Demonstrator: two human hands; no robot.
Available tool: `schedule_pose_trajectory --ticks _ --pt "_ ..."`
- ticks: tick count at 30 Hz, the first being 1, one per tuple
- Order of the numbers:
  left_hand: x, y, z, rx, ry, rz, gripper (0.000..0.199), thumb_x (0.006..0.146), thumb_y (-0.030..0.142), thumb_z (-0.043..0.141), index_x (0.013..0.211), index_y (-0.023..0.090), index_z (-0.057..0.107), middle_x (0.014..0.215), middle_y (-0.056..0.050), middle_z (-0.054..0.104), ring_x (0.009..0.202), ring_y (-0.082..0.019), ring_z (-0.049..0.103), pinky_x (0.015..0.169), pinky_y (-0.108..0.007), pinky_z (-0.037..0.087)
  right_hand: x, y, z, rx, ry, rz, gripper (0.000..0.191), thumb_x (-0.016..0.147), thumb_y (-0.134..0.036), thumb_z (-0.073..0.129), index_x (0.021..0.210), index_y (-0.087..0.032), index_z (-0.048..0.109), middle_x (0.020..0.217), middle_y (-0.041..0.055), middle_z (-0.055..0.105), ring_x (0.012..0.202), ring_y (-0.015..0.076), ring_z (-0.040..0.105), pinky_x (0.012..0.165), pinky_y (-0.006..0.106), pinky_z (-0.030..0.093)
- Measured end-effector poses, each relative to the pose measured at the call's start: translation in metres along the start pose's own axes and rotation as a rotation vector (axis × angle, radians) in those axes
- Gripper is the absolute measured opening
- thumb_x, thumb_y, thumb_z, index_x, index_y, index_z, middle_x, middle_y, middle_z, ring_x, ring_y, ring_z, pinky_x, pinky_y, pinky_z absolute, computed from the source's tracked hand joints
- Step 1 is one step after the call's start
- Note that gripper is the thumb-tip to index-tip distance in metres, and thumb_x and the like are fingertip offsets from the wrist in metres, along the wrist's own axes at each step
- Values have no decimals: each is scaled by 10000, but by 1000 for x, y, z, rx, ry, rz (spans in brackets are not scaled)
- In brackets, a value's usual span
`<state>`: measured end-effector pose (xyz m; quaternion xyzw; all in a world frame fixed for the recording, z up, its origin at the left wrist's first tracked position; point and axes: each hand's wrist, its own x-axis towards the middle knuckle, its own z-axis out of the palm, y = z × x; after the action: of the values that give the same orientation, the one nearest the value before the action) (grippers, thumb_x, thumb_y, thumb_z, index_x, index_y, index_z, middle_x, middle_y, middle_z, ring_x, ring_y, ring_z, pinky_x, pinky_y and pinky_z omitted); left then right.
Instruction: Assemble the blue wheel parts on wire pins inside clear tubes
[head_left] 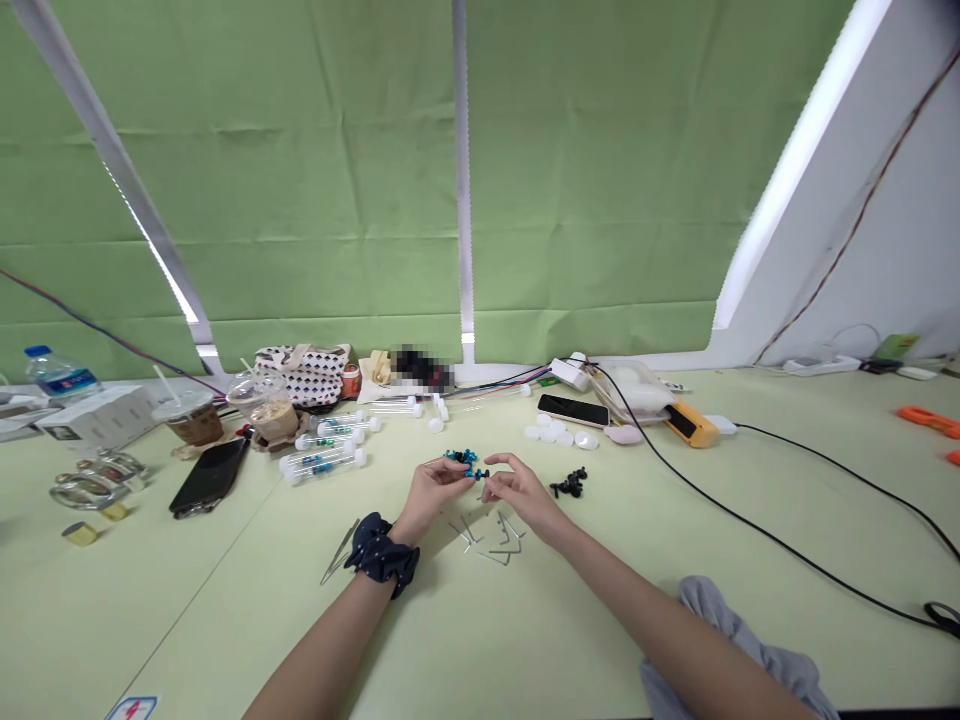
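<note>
My left hand (pixel 437 492), with a dark scrunchie (pixel 382 553) at its wrist, pinches a small blue piece (pixel 472 473). At the piece's right end is a black part (pixel 485 474), and the closed fingers of my right hand (pixel 517 487) are at it. Just behind my fingertips lies a cluster of blue pieces (pixel 460 456). A pile of black pieces (pixel 570 483) sits right of my right hand. Several L-shaped metal keys (pixel 506 552) lie in front of my hands, and metal tweezers (pixel 340 552) are left of the scrunchie.
Clear tubes with white caps (pixel 322 461) lie left of my hands. Further left are a black phone (pixel 210 476) and drink cups (pixel 196 422). Behind at right are white caps (pixel 555 430), another phone (pixel 574 410) and a yellow device (pixel 691 424). A black cable (pixel 750 525) crosses the right side.
</note>
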<state>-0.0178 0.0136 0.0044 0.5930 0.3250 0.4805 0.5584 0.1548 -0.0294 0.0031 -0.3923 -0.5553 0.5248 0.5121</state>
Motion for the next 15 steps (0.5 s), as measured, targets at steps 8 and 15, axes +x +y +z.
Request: schedule_pose_trajectory --ticks 8,15 --pt "-1 -2 1 9 0 -6 248 571 253 770 755 126 662 766 -60 680 711 -168 625 685 -285 486 4 7 -5 -110 44 -21 289 760 -430 567 889 -177 513 613 -2 613 611 143 582 667 307 451" --pt "0 -1 -1 -9 -1 -3 241 581 248 765 762 130 657 802 -62 686 745 -171 632 723 -286 485 3 11 -2 -138 -88 104 394 789 -515 491 824 -130 567 640 50 635 563 133 575 567 267 436"
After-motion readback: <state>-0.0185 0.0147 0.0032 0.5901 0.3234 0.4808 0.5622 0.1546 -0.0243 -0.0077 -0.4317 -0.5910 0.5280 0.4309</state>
